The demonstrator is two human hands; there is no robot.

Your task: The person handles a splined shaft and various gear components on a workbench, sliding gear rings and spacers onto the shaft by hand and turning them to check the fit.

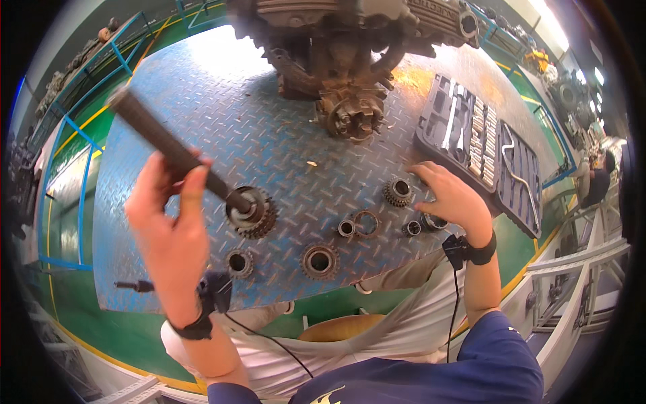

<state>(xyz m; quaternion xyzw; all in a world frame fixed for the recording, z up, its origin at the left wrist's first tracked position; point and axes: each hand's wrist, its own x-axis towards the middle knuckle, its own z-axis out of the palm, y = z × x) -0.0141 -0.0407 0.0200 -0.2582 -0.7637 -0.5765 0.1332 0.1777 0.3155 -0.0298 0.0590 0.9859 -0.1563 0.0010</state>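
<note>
Looking down at the blue checker-plate table, biggest thing on it is the greasy engine block at the far edge, with a toothed hub sticking out toward me. Next down in size is the open socket set case off to the right, running close to the table's right edge.

My left hand is wrapped tight round a long dark shaft, fingers fully closed on it, held tilted with the low end stuck into a big gear sitting on the plate. My right hand is spread open, fingers apart, palm down over a small ring part; can't tell if it's actually gripping it or just resting on it.

Smaller stuff sits between the hands: a gear near the front edge, another gear left of it, a small cog just beside my right fingers, a ring and two little bushings.

Open room is mostly the left and middle of the plate; the front edge is tight
</note>
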